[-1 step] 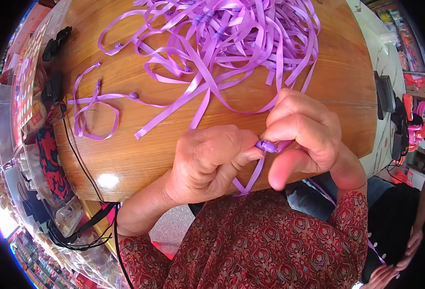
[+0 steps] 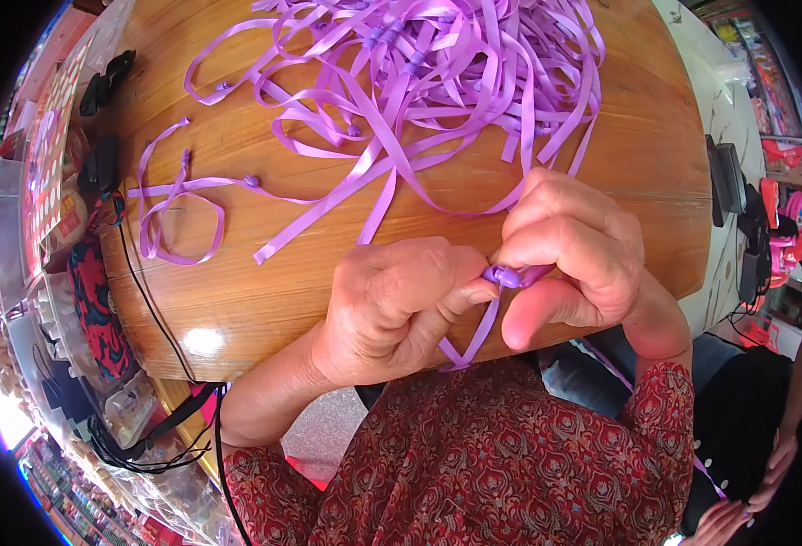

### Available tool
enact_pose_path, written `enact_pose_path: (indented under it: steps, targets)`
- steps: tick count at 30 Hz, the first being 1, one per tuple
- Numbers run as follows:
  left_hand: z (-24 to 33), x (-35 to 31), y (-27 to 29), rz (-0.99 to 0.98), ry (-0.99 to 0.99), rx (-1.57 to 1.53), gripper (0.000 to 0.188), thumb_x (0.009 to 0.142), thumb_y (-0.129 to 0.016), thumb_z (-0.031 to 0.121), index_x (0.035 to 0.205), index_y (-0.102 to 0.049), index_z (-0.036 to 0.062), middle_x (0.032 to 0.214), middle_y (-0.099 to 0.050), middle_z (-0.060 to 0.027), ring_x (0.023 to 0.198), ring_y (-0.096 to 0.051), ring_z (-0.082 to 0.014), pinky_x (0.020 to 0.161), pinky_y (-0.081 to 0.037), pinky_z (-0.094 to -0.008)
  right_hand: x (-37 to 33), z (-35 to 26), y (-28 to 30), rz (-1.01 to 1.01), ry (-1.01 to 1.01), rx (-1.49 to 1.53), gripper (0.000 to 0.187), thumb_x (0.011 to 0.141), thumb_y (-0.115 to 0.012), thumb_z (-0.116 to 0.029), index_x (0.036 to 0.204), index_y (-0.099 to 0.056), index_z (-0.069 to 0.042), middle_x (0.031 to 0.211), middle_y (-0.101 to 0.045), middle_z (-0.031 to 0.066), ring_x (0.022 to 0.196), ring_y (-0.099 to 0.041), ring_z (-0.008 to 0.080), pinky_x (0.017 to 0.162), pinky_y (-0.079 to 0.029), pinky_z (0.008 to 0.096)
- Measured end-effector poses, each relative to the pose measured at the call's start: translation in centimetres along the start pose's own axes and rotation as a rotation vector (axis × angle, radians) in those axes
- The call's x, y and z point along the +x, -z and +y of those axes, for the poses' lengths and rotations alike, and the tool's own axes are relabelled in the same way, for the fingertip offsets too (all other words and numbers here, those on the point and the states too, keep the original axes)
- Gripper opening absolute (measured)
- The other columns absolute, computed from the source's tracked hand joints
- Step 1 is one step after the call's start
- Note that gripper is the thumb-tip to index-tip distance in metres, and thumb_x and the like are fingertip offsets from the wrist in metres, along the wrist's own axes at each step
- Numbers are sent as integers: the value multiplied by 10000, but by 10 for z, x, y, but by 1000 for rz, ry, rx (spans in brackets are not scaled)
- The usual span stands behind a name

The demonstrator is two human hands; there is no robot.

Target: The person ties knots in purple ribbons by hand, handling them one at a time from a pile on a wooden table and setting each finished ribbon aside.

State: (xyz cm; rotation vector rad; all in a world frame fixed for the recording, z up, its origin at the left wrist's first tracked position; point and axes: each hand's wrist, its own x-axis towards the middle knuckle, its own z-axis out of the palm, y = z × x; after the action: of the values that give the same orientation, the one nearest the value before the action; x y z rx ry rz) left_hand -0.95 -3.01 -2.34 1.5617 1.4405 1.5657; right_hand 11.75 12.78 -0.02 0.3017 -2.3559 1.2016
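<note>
Fingertips [image 2: 474, 293] of my left hand [image 2: 392, 305] and right hand [image 2: 574, 250] pinch shut on the purple ribbon knot [image 2: 503, 276] — held close, off the wooden table [image 2: 264, 291], so the tail hangs free.

Two hands meet over the near edge of a round wooden table [image 2: 237, 300], and the left hand [image 2: 392, 305] and the right hand [image 2: 569, 250] both pinch a small purple knot [image 2: 503, 276] between their fingertips, with a thin purple strip hanging down from it. A big messy pile of purple ribbons [image 2: 437, 82] lies farther back on the table, and one looped ribbon [image 2: 178, 205] lies apart on the left side. Black cables [image 2: 146, 300] run down the left edge of the table, and another person's hand [image 2: 778, 464] shows at the lower right.
</note>
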Motion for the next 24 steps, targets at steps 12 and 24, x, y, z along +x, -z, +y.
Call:
enact_pose_path:
  steps: [12,24]
  targets:
    - [-5,1,-2,60,-127,103,105,784,-688,15,837,-599,4,654,-548,-77,520,-548,-221,448,-426,-306,2,-9,7,-67,-30,-186,372,714,-721,-174,1022,-662,26,766,-582,64,642,-548,168,548,-423,267]
    - [-7,-1,-4,48,-140,52,125,776,-684,-5,864,-596,16,694,-589,-79,530,-576,-220,437,-439,-305,6,-19,0,14,-166,-69,247,713,-712,-27,959,-709,-45,766,-574,32,645,-538,134,547,-419,244]
